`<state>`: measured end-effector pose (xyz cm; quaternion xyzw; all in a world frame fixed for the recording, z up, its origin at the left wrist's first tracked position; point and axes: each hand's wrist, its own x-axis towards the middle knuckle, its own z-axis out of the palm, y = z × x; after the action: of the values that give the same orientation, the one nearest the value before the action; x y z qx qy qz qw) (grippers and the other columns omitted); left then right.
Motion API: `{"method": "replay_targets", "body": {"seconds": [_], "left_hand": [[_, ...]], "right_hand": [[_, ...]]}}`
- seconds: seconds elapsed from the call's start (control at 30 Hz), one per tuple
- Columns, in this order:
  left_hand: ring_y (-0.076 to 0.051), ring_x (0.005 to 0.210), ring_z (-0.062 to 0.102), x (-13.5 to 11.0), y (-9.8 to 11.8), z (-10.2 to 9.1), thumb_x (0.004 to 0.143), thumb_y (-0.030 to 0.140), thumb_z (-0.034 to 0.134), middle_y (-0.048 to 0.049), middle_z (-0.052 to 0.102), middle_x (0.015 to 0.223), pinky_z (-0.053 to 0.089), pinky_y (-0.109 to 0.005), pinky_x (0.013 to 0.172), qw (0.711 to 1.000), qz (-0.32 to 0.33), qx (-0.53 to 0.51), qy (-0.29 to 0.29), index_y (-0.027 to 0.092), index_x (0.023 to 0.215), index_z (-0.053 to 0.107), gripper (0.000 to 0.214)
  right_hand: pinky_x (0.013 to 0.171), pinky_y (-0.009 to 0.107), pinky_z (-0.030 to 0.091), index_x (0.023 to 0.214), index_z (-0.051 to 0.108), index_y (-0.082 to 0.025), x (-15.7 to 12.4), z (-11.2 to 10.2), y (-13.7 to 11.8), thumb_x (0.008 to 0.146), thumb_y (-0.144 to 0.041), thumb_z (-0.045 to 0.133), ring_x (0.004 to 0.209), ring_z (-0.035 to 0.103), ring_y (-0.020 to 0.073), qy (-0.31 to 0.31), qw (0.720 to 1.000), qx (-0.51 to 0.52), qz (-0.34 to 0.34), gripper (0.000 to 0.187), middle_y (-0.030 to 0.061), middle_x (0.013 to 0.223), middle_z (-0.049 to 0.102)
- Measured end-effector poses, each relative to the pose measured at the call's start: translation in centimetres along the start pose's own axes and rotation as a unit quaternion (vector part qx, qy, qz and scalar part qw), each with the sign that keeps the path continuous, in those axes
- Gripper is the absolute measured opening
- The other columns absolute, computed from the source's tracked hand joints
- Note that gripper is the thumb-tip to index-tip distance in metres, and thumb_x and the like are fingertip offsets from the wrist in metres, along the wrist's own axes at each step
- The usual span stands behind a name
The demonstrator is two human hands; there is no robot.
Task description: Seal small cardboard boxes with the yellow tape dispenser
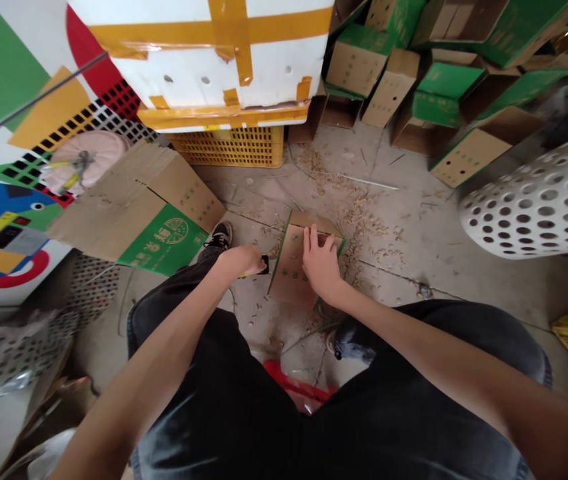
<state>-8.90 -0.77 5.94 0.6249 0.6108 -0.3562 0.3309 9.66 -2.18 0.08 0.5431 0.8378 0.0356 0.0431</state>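
My left hand (240, 261) is closed around a yellow-and-black handle, probably a utility knife (263, 266), with most of it hidden in my fist. My right hand (321, 263) rests with spread fingers on a small piece of brown cardboard (289, 267) with green edging, which lies on the concrete floor (389, 280). The knife is close to the cardboard's left edge. A larger flattened carton (139, 213) with a green printed panel lies to the left of my hands.
Wood shavings and scraps litter the floor. Green-and-brown cartons (454, 100) are piled at the back right, and a white taped box (209, 60) sits on a yellow crate (234, 147). A perforated white tub (539, 200) stands right, a painted panel (9, 200) left, and a red object (289, 380) between my knees.
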Motion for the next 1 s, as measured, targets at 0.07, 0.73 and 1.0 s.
{"method": "replay_targets", "body": {"seconds": [0.07,0.73,1.0], "left_hand": [[-0.029,0.112,0.069,-0.2,0.1,-0.2,0.094,0.045,0.043,-0.0217,0.071,0.123,0.052,-0.03,0.091,1.0,0.004,0.002,-0.003,0.01,0.116,0.074,0.052],[-0.033,0.11,0.069,-1.1,0.5,-0.6,0.095,0.043,0.041,-0.0247,0.071,0.119,0.053,-0.034,0.091,1.0,0.015,0.008,-0.007,0.006,0.12,0.072,0.054],[-0.031,0.115,0.067,-0.7,0.3,-0.3,0.096,0.045,0.038,-0.0221,0.071,0.122,0.052,-0.031,0.092,1.0,0.014,0.021,-0.005,0.009,0.12,0.072,0.056]], "right_hand": [[0.093,0.058,0.051,0.158,0.026,-0.004,0.0,-0.1,-0.1,0.095,-0.026,0.038,0.132,0.043,0.0461,-0.003,1.0,0.001,0.0,0.068,0.0245,0.164,0.025],[0.093,0.055,0.051,0.154,0.033,-0.009,-0.1,-1.1,-0.1,0.096,-0.036,0.045,0.129,0.042,0.0449,-0.011,1.0,0.009,-0.002,0.065,0.0243,0.157,0.035],[0.089,0.053,0.053,0.153,0.036,-0.01,0.1,-1.5,0.0,0.096,-0.035,0.044,0.126,0.044,0.0436,-0.013,1.0,0.001,-0.012,0.062,0.0232,0.155,0.039]]}}
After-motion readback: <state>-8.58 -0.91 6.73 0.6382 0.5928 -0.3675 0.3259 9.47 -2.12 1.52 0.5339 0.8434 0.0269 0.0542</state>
